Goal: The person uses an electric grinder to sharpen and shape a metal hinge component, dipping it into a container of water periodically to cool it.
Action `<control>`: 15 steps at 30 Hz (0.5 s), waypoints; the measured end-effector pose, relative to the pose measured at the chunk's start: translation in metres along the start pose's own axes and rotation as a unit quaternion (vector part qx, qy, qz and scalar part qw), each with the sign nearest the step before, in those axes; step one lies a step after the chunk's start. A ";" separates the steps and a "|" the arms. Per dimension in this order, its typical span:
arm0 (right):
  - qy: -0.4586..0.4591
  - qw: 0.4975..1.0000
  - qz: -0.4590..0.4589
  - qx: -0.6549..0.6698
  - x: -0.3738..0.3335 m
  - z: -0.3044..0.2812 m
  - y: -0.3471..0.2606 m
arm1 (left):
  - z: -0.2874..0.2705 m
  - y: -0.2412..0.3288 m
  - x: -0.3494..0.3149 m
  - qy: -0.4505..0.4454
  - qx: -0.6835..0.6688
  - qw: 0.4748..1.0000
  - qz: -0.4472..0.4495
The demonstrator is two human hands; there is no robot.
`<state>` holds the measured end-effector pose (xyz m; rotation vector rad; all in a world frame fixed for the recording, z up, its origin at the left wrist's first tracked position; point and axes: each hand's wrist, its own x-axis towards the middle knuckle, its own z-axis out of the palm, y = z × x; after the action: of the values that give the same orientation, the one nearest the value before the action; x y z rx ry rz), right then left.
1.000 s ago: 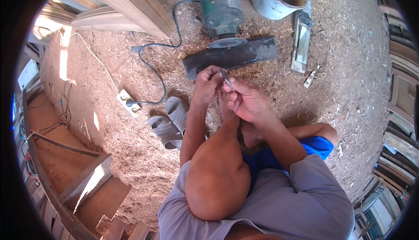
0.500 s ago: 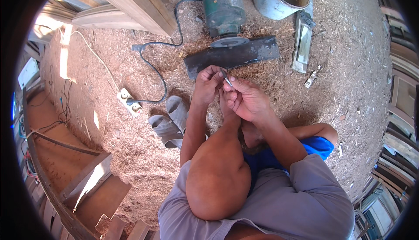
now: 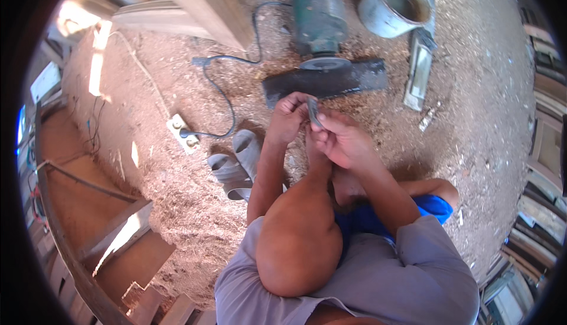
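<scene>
In front of my raised knee, both hands meet around a small, flat grey metal piece (image 3: pixel 313 113). My left hand (image 3: pixel 286 119) pinches its upper end between thumb and fingers. On the other side, my right hand (image 3: pixel 347 141) grips the lower end, thumb laid on the face and fingers curled behind. Just beyond my hands lies a dark, worn curved plate (image 3: pixel 289 88). Above the plate's far edge sits the grey grinding disc (image 3: pixel 324 63) of a green bench motor (image 3: pixel 322 21); the metal piece is apart from the disc.
A dirty white bucket (image 3: pixel 378 15) holding liquid stands at the far right, near a long narrow tool (image 3: pixel 419 74). The motor's dark cable (image 3: pixel 227 98) runs to a white power strip (image 3: pixel 177 125). Grey sandals (image 3: pixel 247 151) lie left of my foot. Wooden beams (image 3: pixel 218 9) rise at the far left.
The metal piece has turned in my fingers and shows more of its broad face. Both hands still hold it. The whole view has shifted slightly.
</scene>
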<state>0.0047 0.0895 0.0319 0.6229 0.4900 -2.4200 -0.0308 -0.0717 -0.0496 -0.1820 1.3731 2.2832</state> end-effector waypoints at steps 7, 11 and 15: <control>-0.052 0.982 0.007 -0.184 -0.007 -0.026 -0.018 | -0.096 0.111 -0.011 0.037 0.062 0.986 0.151; -0.078 0.947 0.023 -0.311 0.004 -0.029 -0.035 | -0.153 0.167 0.013 0.383 0.326 0.859 0.092; -0.100 0.934 0.054 -0.340 0.010 -0.016 -0.043 | -0.212 0.177 0.048 0.447 0.533 0.719 0.007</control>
<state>-0.0240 0.1248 0.0216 0.0946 1.0997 -1.9884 -0.1793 -0.3082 -0.0287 -0.9323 2.8977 0.9682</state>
